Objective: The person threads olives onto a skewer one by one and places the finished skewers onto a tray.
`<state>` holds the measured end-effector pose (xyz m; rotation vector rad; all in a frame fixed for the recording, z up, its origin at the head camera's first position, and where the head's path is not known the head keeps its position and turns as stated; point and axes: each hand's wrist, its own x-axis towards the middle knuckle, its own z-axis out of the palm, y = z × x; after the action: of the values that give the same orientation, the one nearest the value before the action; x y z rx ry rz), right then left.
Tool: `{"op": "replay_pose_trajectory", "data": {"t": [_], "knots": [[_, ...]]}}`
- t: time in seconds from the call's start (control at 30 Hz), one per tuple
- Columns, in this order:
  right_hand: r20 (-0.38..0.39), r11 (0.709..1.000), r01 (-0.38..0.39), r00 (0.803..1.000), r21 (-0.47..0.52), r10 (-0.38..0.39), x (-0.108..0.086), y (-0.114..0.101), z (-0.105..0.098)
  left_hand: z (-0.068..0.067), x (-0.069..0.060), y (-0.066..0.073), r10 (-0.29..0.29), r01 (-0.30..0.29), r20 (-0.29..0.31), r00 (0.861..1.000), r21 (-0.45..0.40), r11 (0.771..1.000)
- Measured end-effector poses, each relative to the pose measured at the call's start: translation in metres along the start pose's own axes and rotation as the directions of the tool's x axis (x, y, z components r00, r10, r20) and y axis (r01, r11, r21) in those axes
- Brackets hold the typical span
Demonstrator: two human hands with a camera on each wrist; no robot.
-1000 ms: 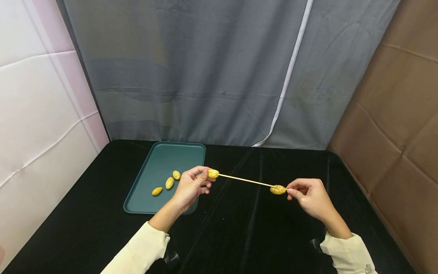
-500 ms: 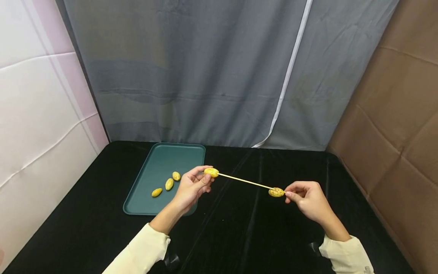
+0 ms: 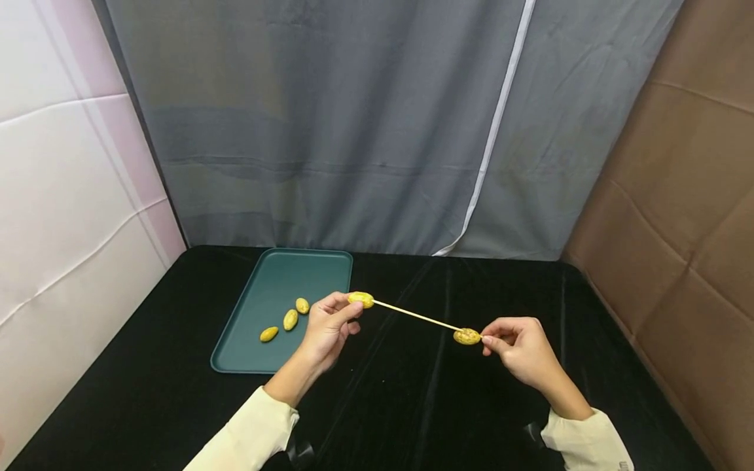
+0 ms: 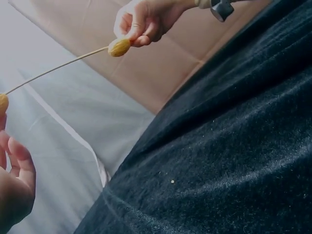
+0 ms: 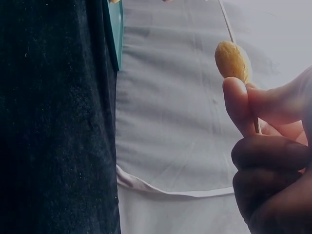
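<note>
A thin wooden skewer [image 3: 415, 315] slants in the air between both hands, its right end lower in the head view. My left hand [image 3: 325, 325] pinches a yellow oval fruit [image 3: 360, 299] at the skewer's left end. How deep the tip sits in it is hidden. A second yellow fruit [image 3: 466, 336] is threaded near the other end. Just beyond it, my right hand [image 3: 521, 348] pinches the skewer between thumb and forefinger. The right wrist view shows this fruit [image 5: 231, 59] just above the thumb and forefinger, with the stick passing down into the hand.
A dark green tray [image 3: 306, 268] lies at the back left of the black-covered table [image 3: 389, 405]. On it rest three more yellow fruits [image 3: 290, 320] in a slanting row. A grey curtain [image 3: 330, 131] hangs behind, and a brown panel [image 3: 677, 196] stands on the right.
The right hand has moved left and slightly down with the threaded fruit, so the skewer tilts a little more. The left hand shifts slightly left. The tray's fruits keep their places.
</note>
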<state>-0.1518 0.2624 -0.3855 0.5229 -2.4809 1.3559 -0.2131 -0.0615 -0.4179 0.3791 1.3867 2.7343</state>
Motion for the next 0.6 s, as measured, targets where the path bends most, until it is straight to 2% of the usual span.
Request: {"op": "replay_pose_trajectory", "data": {"t": [0.27, 0.6], "knots": [[-0.011, 1.0, 0.008, 1.0, -0.012, -0.009, 0.001, 0.0, 0.008, 0.0, -0.002, -0.003, -0.042, 0.041, 0.019, 0.999, 0.047, 0.998], [-0.014, 1.0, -0.018, 1.0, -0.015, 0.017, 0.007, -0.005, 0.017, 0.004, -0.002, -0.003, -0.044, 0.043, 0.019, 0.999, 0.072, 0.997]]}}
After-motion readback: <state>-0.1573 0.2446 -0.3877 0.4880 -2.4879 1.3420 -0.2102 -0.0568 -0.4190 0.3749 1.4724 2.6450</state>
